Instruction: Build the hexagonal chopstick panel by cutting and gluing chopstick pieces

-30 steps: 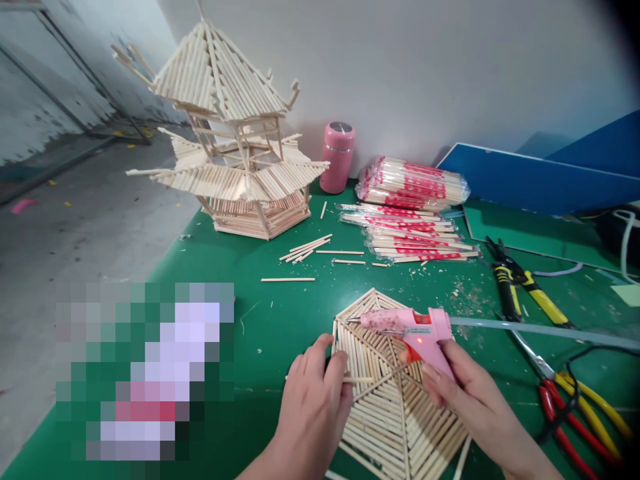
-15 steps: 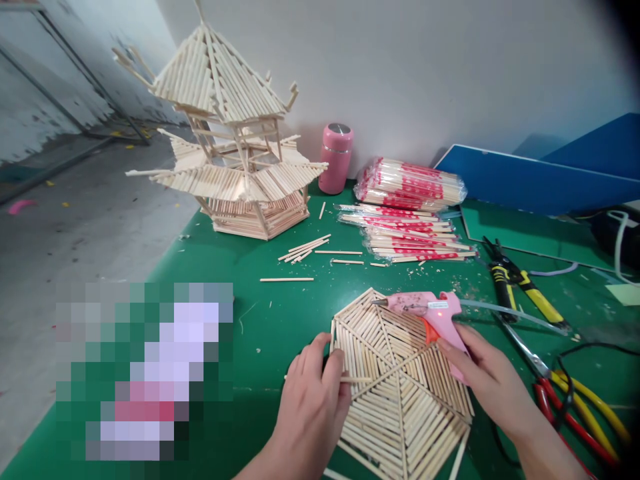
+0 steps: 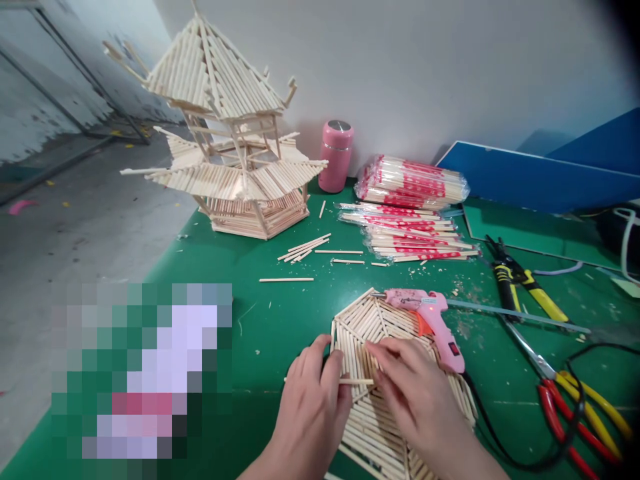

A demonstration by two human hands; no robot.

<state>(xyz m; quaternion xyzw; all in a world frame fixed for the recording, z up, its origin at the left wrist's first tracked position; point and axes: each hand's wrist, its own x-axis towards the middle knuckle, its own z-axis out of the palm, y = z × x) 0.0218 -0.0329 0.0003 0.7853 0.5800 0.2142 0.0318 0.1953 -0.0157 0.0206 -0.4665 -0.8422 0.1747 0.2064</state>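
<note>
A hexagonal panel of thin wooden sticks (image 3: 367, 417) lies flat on the table under both hands. My left hand (image 3: 315, 393) is closed around a loose wooden stick (image 3: 357, 382), which pokes out on both sides of the fingers over the panel's left part. Over the panel's middle is my right hand (image 3: 420, 393), its thumb and fingertips drawn together close to the stick's right end. Whatever may be between those fingertips is hidden. The pink glue gun (image 3: 435, 320) rests on its side at the panel's far right edge, its nozzle pointing left and a clear glue stick behind it.
A pagoda model (image 3: 245, 173) of sticks stands at the back left beside a pink flask (image 3: 336, 157). Wrapped chopsticks (image 3: 415, 183) lie behind the panel, with cut sticks (image 3: 305, 247) nearby. Yellow-black pliers (image 3: 525, 283), red-yellow handled pliers (image 3: 555, 393) and a black cord (image 3: 495, 443) occupy the right.
My right hand has let go of the glue gun, which now lies on the panel's edge, and has moved left to beside the stick. The left hand has kept its hold.
</note>
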